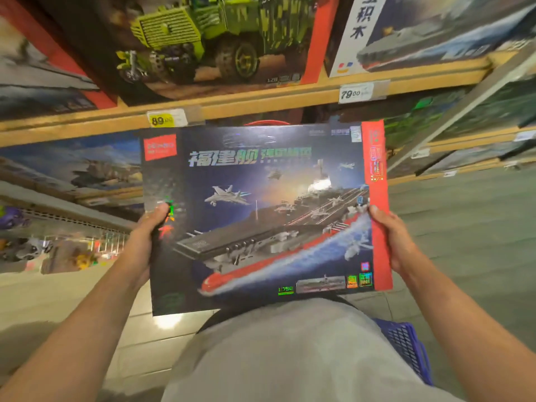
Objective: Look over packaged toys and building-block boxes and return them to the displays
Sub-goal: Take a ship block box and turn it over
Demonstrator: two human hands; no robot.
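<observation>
A large aircraft-carrier box point(261, 216) was held face-up in front of the wooden shelf point(261, 98), just below its edge. The box's left edge was gripped by the left hand point(145, 239), thumb on the printed face, and its red right edge by the right hand point(391, 239). Above the shelf edge stood a green truck box point(203, 39); price tags point(166, 119) were fixed to the edge. A blue basket point(406, 346) lay below the box.

bare forearms, no sleeves showing; pale grey shirt point(290, 352) over a dark waistband point(214, 317).
</observation>
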